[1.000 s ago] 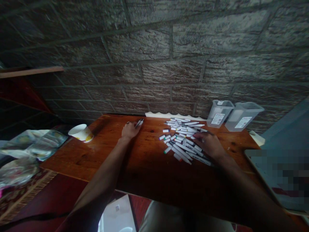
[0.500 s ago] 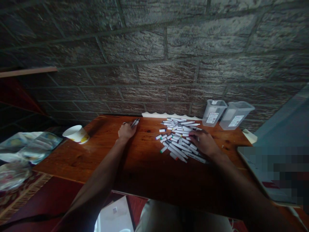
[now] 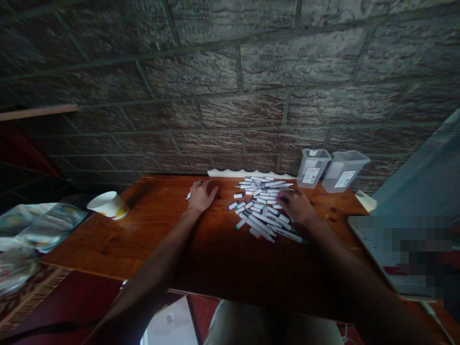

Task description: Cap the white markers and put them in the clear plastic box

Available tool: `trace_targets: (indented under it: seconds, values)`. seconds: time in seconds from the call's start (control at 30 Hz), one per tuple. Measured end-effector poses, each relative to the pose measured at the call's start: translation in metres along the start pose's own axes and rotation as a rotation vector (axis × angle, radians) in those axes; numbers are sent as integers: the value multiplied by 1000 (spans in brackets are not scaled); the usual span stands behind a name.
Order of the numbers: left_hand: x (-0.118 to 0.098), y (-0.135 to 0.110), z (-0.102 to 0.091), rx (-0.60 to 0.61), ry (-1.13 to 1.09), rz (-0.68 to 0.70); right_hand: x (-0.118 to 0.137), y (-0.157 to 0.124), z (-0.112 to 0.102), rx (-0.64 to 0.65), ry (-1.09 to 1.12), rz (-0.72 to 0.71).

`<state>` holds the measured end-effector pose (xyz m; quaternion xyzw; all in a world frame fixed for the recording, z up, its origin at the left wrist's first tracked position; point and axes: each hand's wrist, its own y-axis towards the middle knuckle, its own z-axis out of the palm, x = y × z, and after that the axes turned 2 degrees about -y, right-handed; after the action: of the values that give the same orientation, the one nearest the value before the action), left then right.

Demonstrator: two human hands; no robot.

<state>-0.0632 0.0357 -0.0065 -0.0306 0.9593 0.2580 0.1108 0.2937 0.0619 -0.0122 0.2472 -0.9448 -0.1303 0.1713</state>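
Note:
A loose pile of white markers (image 3: 264, 225) and separate caps with coloured ends lies on the wooden table (image 3: 215, 258). My left hand (image 3: 201, 197) rests palm down left of the pile, its thumb spread from the fingers. White marker ends (image 3: 188, 195) show at its left edge; the rest of them is hidden under the hand. At the pile's right side is my right hand (image 3: 297, 206), its fingers bent and closed together among the markers. What lies between those fingertips is too small and dark to make out.
Two clear plastic containers (image 3: 312, 167) with labels stand at the back right. A paper cup (image 3: 109, 205) is at the left of the table. A white wavy-edged strip (image 3: 247, 173) lies along the brick wall (image 3: 223, 110). Plastic bags (image 3: 39, 223) sit beyond the left edge.
My left hand has turned palm down and its thumb has spread; the markers that stuck out beyond its fingers now show at its left side. My right hand stays at the pile.

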Motion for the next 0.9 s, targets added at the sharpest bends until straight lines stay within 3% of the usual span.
trace_targets:
  seconds: [0.23, 0.37, 0.53, 0.73, 0.9]
  values:
    - [-64, 4, -11, -31, -219, 242, -5, -3, -3, 48, 168, 56]
    - [-95, -6, -5, -65, -353, 318, -4, -5, -5, 33, 224, 33]
    - [-108, -26, 0, -61, -424, 432, 1, -8, -15, -107, 320, 36]
    - [-124, -31, -12, -109, -424, 539, 20, -10, -25, -320, 655, 104]
    - [-131, -32, -18, -125, -417, 605, 45, -14, -28, -340, 1000, 111]
